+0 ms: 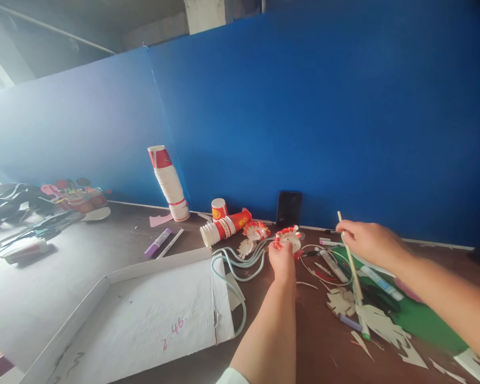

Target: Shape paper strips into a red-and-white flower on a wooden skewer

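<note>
My left hand is closed on a cut paper cup, its red-and-white sides split into strips that fan out around the white base. In my right hand a thin pale stick is pinched near its upper end, slanting down toward the table. Just left of the held cup lies another cut cup with similar curled red strips. Below the stick are pieces of cut white paper, a glue tube and markers.
A white cardboard box lid lies at front left, with a pale cable beside it. Stacked paper cups lean near the blue partition. A phone stands against it. A purple marker lies left.
</note>
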The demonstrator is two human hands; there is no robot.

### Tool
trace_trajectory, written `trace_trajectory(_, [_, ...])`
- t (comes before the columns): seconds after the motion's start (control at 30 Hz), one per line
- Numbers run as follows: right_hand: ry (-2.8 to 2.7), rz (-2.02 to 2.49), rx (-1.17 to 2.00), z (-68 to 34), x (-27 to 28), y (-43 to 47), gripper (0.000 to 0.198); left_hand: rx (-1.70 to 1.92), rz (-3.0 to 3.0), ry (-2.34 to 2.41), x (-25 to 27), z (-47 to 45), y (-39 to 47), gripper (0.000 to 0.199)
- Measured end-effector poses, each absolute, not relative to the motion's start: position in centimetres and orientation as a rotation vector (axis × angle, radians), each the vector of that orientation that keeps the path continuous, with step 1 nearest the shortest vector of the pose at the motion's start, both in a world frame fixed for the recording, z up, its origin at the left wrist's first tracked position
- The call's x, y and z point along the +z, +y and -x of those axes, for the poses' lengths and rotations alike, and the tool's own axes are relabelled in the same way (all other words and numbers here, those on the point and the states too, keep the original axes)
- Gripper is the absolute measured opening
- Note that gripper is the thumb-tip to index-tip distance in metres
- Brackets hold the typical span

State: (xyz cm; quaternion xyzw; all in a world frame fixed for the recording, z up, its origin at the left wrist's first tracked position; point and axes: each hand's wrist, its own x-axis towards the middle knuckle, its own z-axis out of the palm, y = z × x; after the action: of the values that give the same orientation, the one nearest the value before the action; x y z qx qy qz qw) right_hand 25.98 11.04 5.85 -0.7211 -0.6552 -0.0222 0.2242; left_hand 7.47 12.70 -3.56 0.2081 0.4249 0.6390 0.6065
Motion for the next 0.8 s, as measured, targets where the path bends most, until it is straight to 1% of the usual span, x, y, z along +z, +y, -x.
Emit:
trace_trajectory(0.07, [-1.837,2.015,-0.101,-26.7,6.6,10.2,0.016,1.474,-0.495,0.966,-3.6,-7.5,12.6,0.034])
trace_trajectory(0.1, [-1.785,2.001,-0.106,-26.8,6.7,9.9,0.011,1.475,-0.504,0.963,-3.6,-7.5,12.5,0.035])
trace_trajectory(0.17, [-1.658,1.935,-0.048,-26.2,6.2,9.3,0.011,1.466,-0.545,0.983,-3.7,-7.5,12.3,0.035])
trace_trajectory(0.27, [-1.507,1.755,0.320,-24.1,4.2,9.1,0.021,1.451,-0.663,1.076,-4.0,-7.4,12.2,0.030])
trace_trajectory(0.33, [-1.352,1.603,0.587,-22.5,2.6,9.2,0.035,1.437,-0.718,1.155,-4.2,-7.4,12.2,0.026])
trace_trajectory(0.4, [-1.277,1.501,0.731,-21.3,1.4,9.4,0.047,1.412,-0.742,1.200,-4.4,-7.4,12.4,0.024])
trace_trajectory(0.47, [-1.339,1.480,0.703,-20.7,0.5,9.6,0.047,1.377,-0.759,1.208,-4.5,-7.5,12.6,0.022])
trace_trajectory(0.53, [-1.385,1.538,0.572,-20.6,-0.1,9.7,0.042,1.344,-0.785,1.212,-4.4,-7.6,12.6,0.021])
trace_trajectory(0.63, [-1.349,1.683,0.435,-20.8,-0.5,9.9,0.041,1.316,-0.829,1.234,-4.0,-7.7,12.3,0.020])
trace_trajectory(0.8, [-1.375,1.619,0.514,-21.0,-0.8,9.9,0.038,1.276,-0.909,1.253,-3.3,-7.9,11.6,0.020])
